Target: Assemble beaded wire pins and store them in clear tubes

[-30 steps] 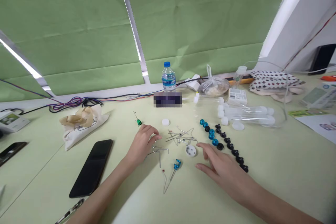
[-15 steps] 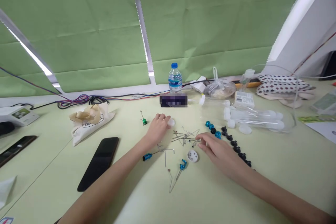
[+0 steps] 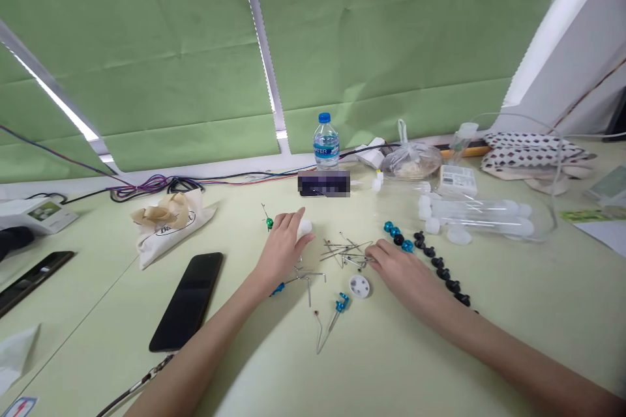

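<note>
Left hand (image 3: 282,247): half-open, round white plastic cap (image 3: 306,227) between thumb and fingers, grip unclear; right hand (image 3: 398,266): fingers bunched at right edge of heaped, thin bent metal rods (image 3: 345,247), hold unclear

The pale green worktop (image 3: 381,365) carries a heap of metal rods (image 3: 345,251) near a white holed disc (image 3: 360,287). A phone (image 3: 187,303) lies left, black knobs (image 3: 443,273) right.

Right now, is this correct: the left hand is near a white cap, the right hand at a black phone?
Not the right hand: the head view shows it at metal wires. The left hand is near a white cap.
</note>
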Demonstrator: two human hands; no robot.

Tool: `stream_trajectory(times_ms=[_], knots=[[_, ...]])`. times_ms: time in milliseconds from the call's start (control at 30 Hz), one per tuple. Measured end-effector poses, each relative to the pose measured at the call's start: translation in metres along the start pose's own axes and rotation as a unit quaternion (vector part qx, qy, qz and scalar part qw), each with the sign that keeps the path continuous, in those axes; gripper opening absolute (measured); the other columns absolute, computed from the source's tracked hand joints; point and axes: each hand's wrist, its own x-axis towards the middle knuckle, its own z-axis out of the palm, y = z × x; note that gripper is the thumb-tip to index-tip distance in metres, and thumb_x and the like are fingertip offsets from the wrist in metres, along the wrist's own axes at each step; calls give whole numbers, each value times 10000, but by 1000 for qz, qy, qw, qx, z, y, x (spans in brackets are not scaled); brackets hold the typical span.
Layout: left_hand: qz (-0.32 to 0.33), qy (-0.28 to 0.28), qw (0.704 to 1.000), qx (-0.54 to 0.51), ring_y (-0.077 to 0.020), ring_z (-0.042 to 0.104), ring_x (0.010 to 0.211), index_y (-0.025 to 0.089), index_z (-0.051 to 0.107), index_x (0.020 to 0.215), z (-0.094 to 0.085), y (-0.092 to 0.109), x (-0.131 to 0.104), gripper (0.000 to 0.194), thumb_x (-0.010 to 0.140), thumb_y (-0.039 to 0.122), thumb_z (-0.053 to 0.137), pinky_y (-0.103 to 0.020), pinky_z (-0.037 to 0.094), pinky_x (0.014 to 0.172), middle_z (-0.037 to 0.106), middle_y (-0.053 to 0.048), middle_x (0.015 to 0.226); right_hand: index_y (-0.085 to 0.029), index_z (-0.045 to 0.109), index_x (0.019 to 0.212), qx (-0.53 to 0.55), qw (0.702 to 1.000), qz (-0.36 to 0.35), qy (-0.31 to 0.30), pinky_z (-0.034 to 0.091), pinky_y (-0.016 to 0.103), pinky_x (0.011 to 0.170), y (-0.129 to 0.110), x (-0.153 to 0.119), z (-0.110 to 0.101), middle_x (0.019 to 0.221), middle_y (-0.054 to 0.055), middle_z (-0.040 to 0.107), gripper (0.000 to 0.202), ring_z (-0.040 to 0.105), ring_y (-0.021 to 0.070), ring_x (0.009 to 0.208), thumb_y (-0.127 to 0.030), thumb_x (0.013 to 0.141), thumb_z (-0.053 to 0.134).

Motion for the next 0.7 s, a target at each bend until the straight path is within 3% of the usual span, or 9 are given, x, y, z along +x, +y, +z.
stream_trajectory(times_ms=[100, 233, 400, 467, 600, 700], knots=[[36, -3, 995, -98, -231, 494, 1011, 220, 565, 1081, -12, 12, -18, 199, 925, 235, 442, -371, 436, 852, 629, -55, 1047, -194, 590, 975, 9, 1000, -9, 12, 445, 294, 622, -5, -2, -5, 899, 68, 596, 270, 611, 187, 748, -178, 950, 322], [58, -77, 991, -97, -215, 493, 883, 191, 636, 870, -17, 22, -27, 207, 911, 145, 438, -333, 455, 756, 649, -43, 867, -195, 568, 1046, 20, 998, -63, 8, 459, 301, 654, -24, -13, -8, 989, 82, 583, 266, 590, 205, 854, -132, 934, 336], [75, -105, 985, -117, -204, 490, 808, 201, 646, 848, -21, 24, -31, 240, 914, 138, 424, -325, 452, 692, 641, -39, 807, -174, 538, 1166, -15, 975, -219, 19, 476, 366, 735, -54, -29, 2, 1048, 106, 594, 369, 562, 223, 878, -31, 869, 371], [76, -100, 984, -126, -204, 494, 812, 203, 646, 858, -24, 24, -33, 231, 916, 154, 428, -328, 452, 698, 645, -42, 815, -149, 562, 1127, -42, 964, -260, 35, 479, 388, 746, -60, -31, 9, 1073, 121, 608, 343, 572, 231, 865, -27, 855, 392], [60, -79, 985, -140, -206, 501, 820, 209, 642, 876, -28, 19, -33, 224, 922, 189, 423, -338, 454, 710, 651, -41, 814, -125, 607, 999, -58, 954, -289, 58, 489, 376, 729, -64, -34, 16, 1044, 133, 641, 275, 596, 218, 808, -20, 848, 402], [29, -64, 988, -140, -206, 506, 829, 213, 637, 874, -28, 13, -31, 210, 915, 187, 433, -333, 459, 709, 659, -35, 828, -110, 592, 1052, -11, 951, -300, 75, 490, 370, 764, -64, -37, 10, 1043, 142, 648, 306, 608, 227, 856, -16, 849, 383]])
